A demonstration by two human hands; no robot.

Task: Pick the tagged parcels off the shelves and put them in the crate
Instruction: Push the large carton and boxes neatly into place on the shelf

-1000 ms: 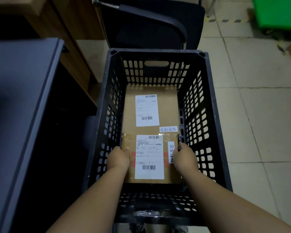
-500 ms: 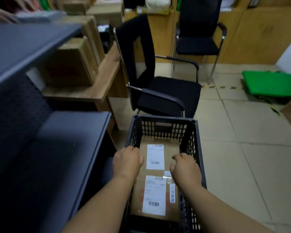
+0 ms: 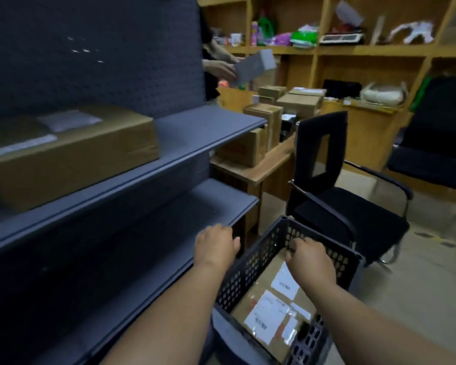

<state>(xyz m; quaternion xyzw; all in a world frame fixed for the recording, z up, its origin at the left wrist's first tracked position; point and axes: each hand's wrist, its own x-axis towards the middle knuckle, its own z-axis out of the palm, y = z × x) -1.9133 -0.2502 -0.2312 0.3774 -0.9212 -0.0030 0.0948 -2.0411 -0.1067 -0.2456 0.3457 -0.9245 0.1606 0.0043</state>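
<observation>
- The crate (image 3: pixel 250 270): its near end runs off the bottom edge.
- Inside the crate, parcel (image 3: pixel 271 312) label print is too blurred to read.
- The right hand (image 3: pixel 309 259), over the crate, hides its fingertips.
- The box (image 3: pixel 66 154) on the shelf above the crate is blurred, cut by the left edge.

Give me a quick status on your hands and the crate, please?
Both hands empty: left hand beside the crate, right hand above it. Two tagged parcels inside. Large box on the shelf; black chair behind the crate.
</observation>
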